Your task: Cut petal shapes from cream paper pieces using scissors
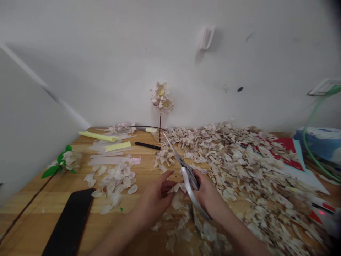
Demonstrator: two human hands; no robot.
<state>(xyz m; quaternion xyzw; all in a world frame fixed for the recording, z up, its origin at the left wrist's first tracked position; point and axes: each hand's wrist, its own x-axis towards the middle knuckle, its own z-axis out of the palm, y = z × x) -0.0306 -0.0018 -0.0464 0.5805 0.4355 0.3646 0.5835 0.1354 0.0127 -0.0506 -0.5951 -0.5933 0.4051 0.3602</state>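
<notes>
My right hand (206, 190) is closed round a pair of scissors (188, 174) with grey handles. Their blades point up and away, toward the back of the table. My left hand (157, 192) is closed on a pale dried petal (178, 187), pinched between thumb and fingers just left of the scissor handles. Below both hands lie loose petals (183, 227), some cut or torn. A large heap of dried petals (234, 167) spreads to the right, and a smaller pile of rounder pale petals (119, 177) lies to the left.
A black phone (70, 220) lies at front left, beside a white flower (70, 160) with green leaves on a long stem. A flower cluster on a stem (161, 99) stands against the wall. Yellow paper (118, 146), a black pen (147, 145) and a green cable (309, 142) are also there.
</notes>
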